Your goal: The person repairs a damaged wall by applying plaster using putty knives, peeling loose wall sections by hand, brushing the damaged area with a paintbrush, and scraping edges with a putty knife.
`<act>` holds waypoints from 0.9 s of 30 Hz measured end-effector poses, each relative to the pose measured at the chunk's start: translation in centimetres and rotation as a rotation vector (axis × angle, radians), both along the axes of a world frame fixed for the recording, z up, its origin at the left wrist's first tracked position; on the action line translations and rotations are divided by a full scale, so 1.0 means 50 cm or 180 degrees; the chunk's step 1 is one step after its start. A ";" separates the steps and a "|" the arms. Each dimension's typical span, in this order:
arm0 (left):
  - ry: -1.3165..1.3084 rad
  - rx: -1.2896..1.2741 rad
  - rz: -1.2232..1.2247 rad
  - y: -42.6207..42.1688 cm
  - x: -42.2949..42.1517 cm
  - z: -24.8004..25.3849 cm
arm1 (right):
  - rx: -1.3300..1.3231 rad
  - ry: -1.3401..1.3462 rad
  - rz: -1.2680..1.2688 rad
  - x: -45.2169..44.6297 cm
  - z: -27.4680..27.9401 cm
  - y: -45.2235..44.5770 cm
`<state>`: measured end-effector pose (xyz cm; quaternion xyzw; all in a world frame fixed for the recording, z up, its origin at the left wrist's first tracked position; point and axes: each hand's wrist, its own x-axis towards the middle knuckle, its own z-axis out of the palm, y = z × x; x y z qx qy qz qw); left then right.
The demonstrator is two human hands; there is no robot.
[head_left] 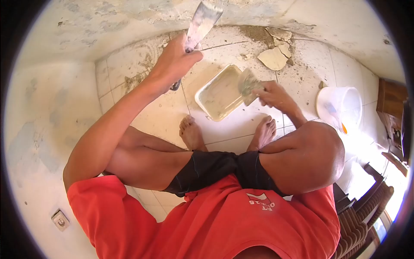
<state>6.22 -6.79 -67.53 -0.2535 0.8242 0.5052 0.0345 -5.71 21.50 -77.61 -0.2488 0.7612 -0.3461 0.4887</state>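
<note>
My left hand (176, 60) is raised near the wall and wrapped round a putty knife (206, 18). Its wide blade points up and has pale smears, and the dark handle end shows below my palm. In my right hand (274, 96) is a second putty knife (249, 87), its blade coated with greyish paste. That blade is over the right side of a shallow cream tray (210, 113). Greyish residue covers the inside of the tray, which rests on the floor in front of my feet.
Broken plaster pieces (274, 58) and dirt lie on the tiled floor along the wall (142, 15), whose paint is peeling. A white bucket (330, 105) stands at right. Dark stacked chairs (360, 220) are at lower right, and a wall socket (60, 220) is at lower left.
</note>
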 end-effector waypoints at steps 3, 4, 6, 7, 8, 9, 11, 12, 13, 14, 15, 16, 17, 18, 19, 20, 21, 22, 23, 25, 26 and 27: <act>-0.0374 0.0224 -0.0125 -0.015 0.009 -0.015 | -0.0062 -0.0655 -0.0291 0.037 -0.077 -0.018; -0.0539 0.0347 -0.0212 -0.019 0.012 -0.018 | 0.0040 -0.0636 -0.0279 0.043 -0.090 -0.025; -0.0742 0.0242 -0.0360 -0.024 0.021 -0.018 | 0.0115 -0.0604 -0.0281 0.058 -0.109 -0.036; -0.0948 0.0146 -0.0517 -0.025 0.024 -0.016 | 0.0170 -0.0751 -0.0355 0.065 -0.114 -0.041; -0.1027 0.0229 -0.0658 -0.028 0.029 -0.013 | 0.0221 -0.0879 -0.0442 0.067 -0.117 -0.043; -0.0983 0.0201 -0.0713 -0.029 0.040 -0.020 | 0.0197 -0.0834 -0.0498 0.071 -0.111 -0.044; -0.1029 0.0494 -0.0820 -0.025 0.054 -0.047 | 0.0352 -0.0536 -0.0551 0.076 -0.093 -0.038; -0.0994 0.0488 -0.0951 -0.020 0.057 -0.054 | 0.0809 -0.0192 -0.0300 0.067 -0.061 -0.036; -0.1122 0.0478 -0.0973 -0.015 0.065 -0.059 | 0.0824 -0.0162 -0.0409 0.063 -0.050 -0.019; -0.1251 0.0460 -0.0983 -0.010 0.074 -0.062 | 0.0697 0.0167 -0.0290 0.063 -0.040 -0.001; -0.1227 0.0522 -0.0969 -0.003 0.082 -0.063 | 0.0580 0.0495 -0.0161 0.062 -0.033 0.018; -0.1208 0.0584 -0.0962 0.003 0.091 -0.066 | 0.0366 0.0453 -0.0246 0.058 -0.042 0.038; -0.1245 0.0726 -0.0993 0.001 0.099 -0.085 | 0.0385 0.0483 -0.0388 0.063 -0.067 0.054; -0.1356 0.0581 -0.1108 0.007 0.090 -0.084 | -0.0185 0.0161 -0.0634 0.066 -0.097 0.071; -0.1386 0.0666 -0.1122 0.021 0.081 -0.081 | -0.0754 -0.0098 -0.0871 0.068 -0.107 0.093; -0.1584 0.0714 -0.1239 0.030 0.068 -0.082 | -0.1045 -0.0378 -0.1060 0.076 -0.106 0.112; -0.1584 0.0837 -0.1288 0.037 0.063 -0.100 | -0.1045 -0.0560 -0.1297 0.086 -0.098 0.130; -0.1608 0.0868 -0.1380 0.042 0.059 -0.121 | -0.1045 -0.0725 -0.1540 0.100 -0.090 0.141; -0.1651 0.0884 -0.1419 0.047 0.049 -0.134 | -0.0984 -0.0825 -0.1809 0.112 -0.086 0.154; -0.1669 0.0922 -0.1594 0.062 0.034 -0.163 | -0.0826 -0.0864 -0.2361 0.121 -0.074 0.184; -0.1689 0.0973 -0.1728 0.060 0.037 -0.174 | -0.0736 -0.0835 -0.2599 0.121 -0.072 0.194; -0.1681 0.0889 -0.1626 0.057 0.046 -0.193 | -0.0600 -0.0731 -0.2801 0.116 -0.060 0.210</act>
